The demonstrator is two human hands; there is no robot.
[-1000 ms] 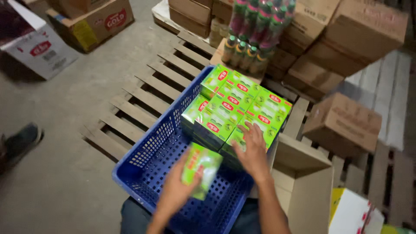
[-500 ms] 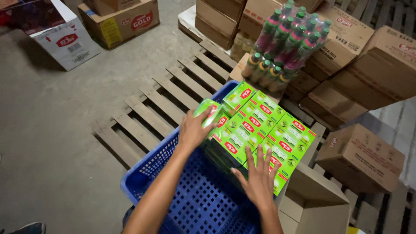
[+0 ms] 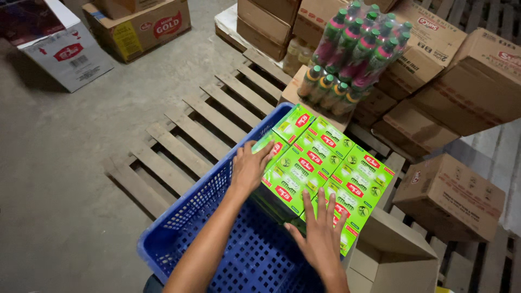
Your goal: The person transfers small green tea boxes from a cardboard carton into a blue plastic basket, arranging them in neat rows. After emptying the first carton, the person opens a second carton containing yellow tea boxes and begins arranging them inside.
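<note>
A blue plastic crate (image 3: 179,217) sits in front of me, its far half packed with several green boxes (image 3: 320,163) stacked in rows. My left hand (image 3: 249,168) presses a green box (image 3: 274,144) down at the left edge of the stack, next to the crate wall, palm flat on it. Lying flat against the near face of the stack at its right end is my right hand (image 3: 320,236), fingers spread, holding nothing. The near half of the crate floor is bare.
The crate rests on a wooden pallet (image 3: 190,130). An open brown carton (image 3: 391,255) stands to the right. Shrink-wrapped bottles (image 3: 353,49) and stacked cartons (image 3: 461,81) are behind. More cartons (image 3: 135,27) stand on the concrete floor at far left.
My left hand carried a green box from the near part of the crate up to the stack's left edge and set it down. My right hand stayed against the stack.
</note>
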